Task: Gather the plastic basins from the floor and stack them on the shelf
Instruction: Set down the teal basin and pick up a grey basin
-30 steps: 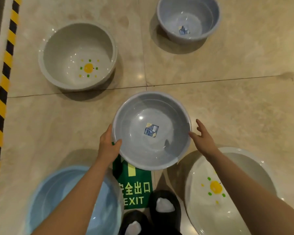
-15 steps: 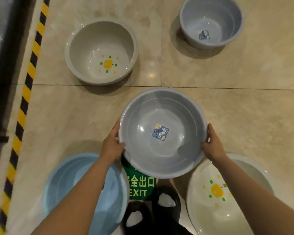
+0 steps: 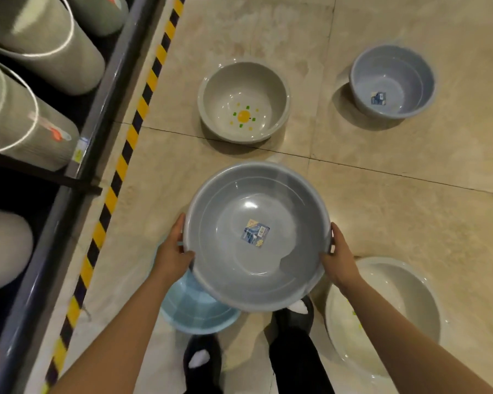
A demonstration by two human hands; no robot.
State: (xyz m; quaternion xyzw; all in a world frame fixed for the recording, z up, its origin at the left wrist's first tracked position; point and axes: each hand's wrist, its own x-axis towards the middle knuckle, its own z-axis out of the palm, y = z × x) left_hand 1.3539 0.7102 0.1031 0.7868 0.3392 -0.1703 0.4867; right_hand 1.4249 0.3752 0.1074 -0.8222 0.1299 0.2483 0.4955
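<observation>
Glossy beige floor tiles (image 3: 382, 217) with dark grout lines — yellow-and-black hazard tape (image 3: 125, 149) runs just beside a dark metal shelf (image 3: 69, 177), overhead light glinting off the floor.

Five basins are counted: two grey-blue, one large (image 3: 256, 237) and one small (image 3: 392, 81); two cream with a flower print (image 3: 244, 102) (image 3: 387, 314); one light blue (image 3: 194, 308) (partly hidden). Four stacks of basins are seen on the shelf (image 3: 77, 172).
</observation>
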